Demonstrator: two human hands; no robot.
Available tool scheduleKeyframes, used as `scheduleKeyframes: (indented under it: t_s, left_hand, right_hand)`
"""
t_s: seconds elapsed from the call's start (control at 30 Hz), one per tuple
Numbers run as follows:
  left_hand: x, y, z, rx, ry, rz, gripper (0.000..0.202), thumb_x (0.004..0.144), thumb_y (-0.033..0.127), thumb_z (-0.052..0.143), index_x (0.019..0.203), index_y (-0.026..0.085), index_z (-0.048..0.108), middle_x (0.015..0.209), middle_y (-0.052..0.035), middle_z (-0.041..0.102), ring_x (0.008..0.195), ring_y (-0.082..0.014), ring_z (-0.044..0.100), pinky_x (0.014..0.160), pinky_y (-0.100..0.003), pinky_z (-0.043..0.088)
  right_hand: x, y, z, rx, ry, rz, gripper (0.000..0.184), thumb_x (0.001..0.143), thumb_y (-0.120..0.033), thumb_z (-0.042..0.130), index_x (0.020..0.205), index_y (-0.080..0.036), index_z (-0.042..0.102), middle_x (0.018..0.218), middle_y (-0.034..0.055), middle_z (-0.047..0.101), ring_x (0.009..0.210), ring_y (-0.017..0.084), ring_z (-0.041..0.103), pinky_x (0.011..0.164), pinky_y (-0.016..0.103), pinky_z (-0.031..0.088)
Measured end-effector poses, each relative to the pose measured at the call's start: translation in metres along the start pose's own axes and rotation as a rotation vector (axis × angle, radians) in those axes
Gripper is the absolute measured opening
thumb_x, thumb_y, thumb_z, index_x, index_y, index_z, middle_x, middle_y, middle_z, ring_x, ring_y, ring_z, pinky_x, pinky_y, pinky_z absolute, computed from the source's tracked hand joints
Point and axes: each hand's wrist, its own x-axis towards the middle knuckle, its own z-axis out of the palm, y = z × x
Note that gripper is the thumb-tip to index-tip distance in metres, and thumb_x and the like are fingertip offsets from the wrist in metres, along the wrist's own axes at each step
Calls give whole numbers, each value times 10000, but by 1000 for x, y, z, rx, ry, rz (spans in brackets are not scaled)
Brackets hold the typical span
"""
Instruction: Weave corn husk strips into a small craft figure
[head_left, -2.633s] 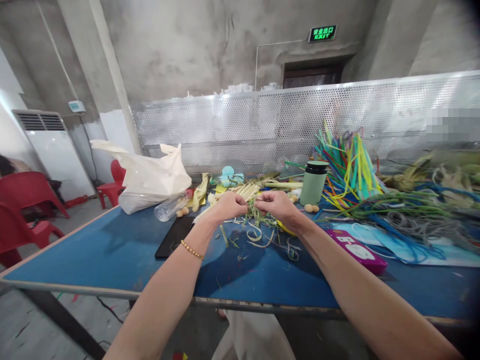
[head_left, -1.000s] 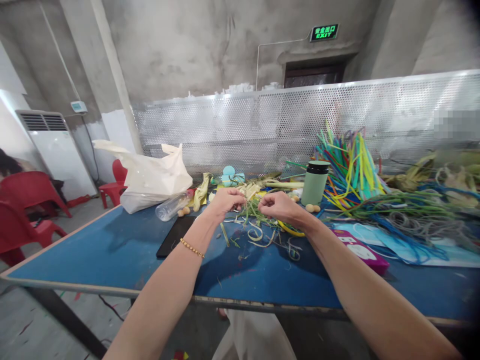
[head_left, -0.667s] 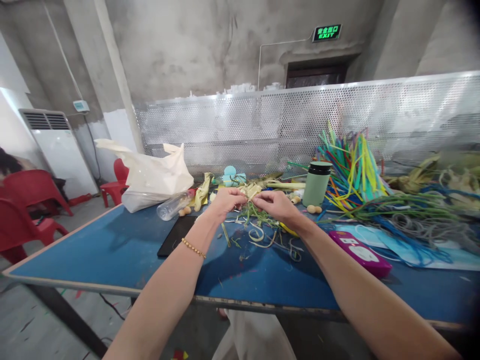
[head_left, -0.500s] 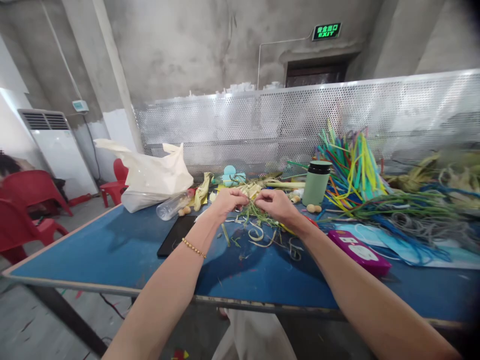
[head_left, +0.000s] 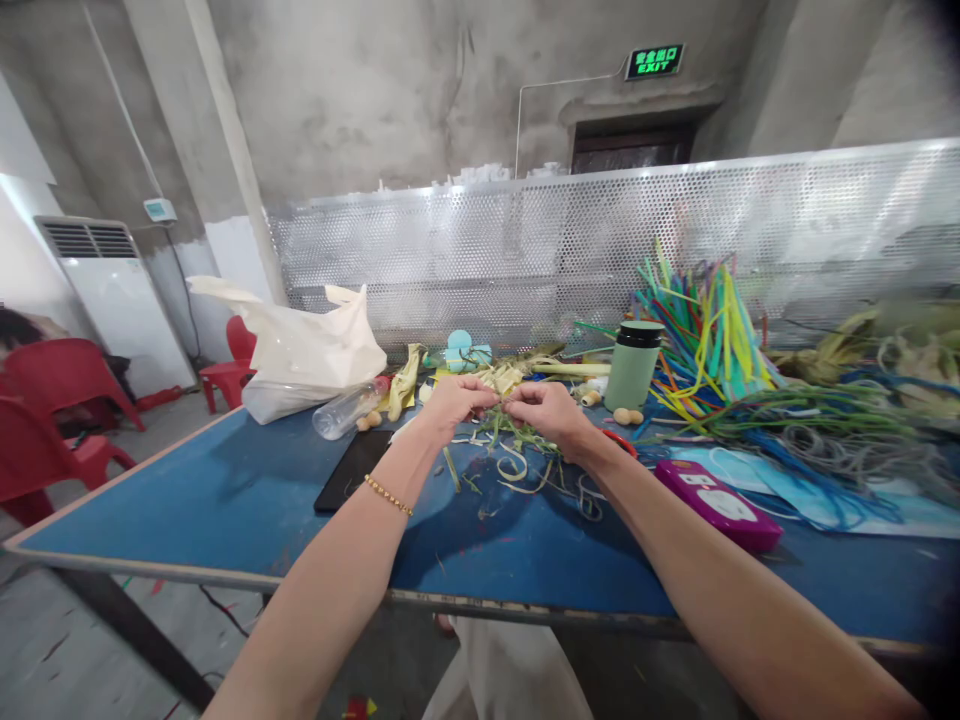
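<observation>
My left hand point(head_left: 459, 402) and my right hand point(head_left: 549, 408) meet fingertip to fingertip over the middle of the blue table point(head_left: 480, 570). Both are pinched closed; whatever lies between the fingertips is too small to make out. Just behind and below them spreads a heap of green and pale plant strips point(head_left: 514, 432), with curled pale strips point(head_left: 517, 475) nearer to me. To the left of my left hand lie a flat black tablet-like slab point(head_left: 352, 475), a clear plastic bottle point(head_left: 337, 418) and a dried husk piece point(head_left: 405, 385).
A white plastic bag point(head_left: 315, 350) stands at the back left. On the right are a green jar with a black lid point(head_left: 634, 370), a purple box point(head_left: 716, 505), blue face masks point(head_left: 810, 490), and bundles of coloured strips point(head_left: 720, 340). A perforated metal panel point(head_left: 450, 250) rises behind.
My right hand has moved slightly left, so its fingertips now meet those of my left hand. More of a red ring-shaped handle shows beside my right wrist.
</observation>
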Motion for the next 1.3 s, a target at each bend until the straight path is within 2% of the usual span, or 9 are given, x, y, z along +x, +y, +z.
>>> scheduleKeyframes:
  t_s: [0.17,0.27,0.4,0.63,0.87,1.0,1.07,1.2,1.3]
  left_hand:
    - [1,0,-1,-36,42,-10,135,584,174,726,597,132,599,534,20,553,480,-68,460,498,-223,313]
    - [2,0,-1,-66,42,-9,149,577,179,737,605,134,597,537,24,548,484,-68,461,500,-220,318]
    - [2,-1,0,-52,36,-6,151,579,183,738,622,132,603,534,30,538,484,-65,455,499,-220,307]
    - [2,-3,0,-65,-6,18,159,580,193,749,646,121,623,538,31,536,471,-57,442,487,-222,277]
    - [4,-2,2,-136,53,18,154,575,165,729,603,128,582,532,23,538,478,-59,447,495,-221,309]
    - [3,1,-3,-158,122,48,156,590,186,719,617,134,574,527,22,535,477,-63,456,478,-211,295]
    - [3,2,-4,-105,120,55,159,596,198,721,622,137,576,511,21,533,467,-64,448,470,-209,281]
    - [1,-1,1,59,27,70,128,606,191,709,620,135,594,492,28,527,449,-57,420,471,-210,268]
    - [-2,-2,8,143,-22,84,87,600,142,673,582,133,588,486,35,515,454,-54,411,485,-214,287]
  right_hand:
    - [-1,0,-6,-16,5,39,135,640,-257,578,544,-163,594,499,11,579,506,112,472,517,254,356]
    - [-4,-3,-9,43,-58,63,99,635,-234,589,590,-156,631,563,21,624,564,128,537,564,258,407]
    - [-5,-9,-4,117,-81,122,177,650,-324,643,679,-155,689,658,35,670,602,135,561,547,251,402]
    - [-5,-8,6,158,-13,100,168,638,-288,631,531,-166,584,525,10,599,521,110,513,539,242,389]
    - [-7,-5,7,196,-15,182,118,610,-225,592,511,-176,549,498,-6,577,490,112,542,505,231,395]
    - [-7,-4,2,126,-93,244,108,590,-208,580,490,-173,558,464,-2,559,460,109,513,457,226,352]
    - [-5,-3,-5,98,-66,220,106,618,-244,597,551,-163,608,535,16,605,488,111,523,462,230,346]
    - [-2,-1,-15,93,119,116,230,696,-377,627,710,-152,673,656,31,640,571,119,539,520,244,373]
    - [-2,-4,-15,74,100,48,308,726,-456,627,716,-151,668,642,24,619,591,122,522,548,253,371]
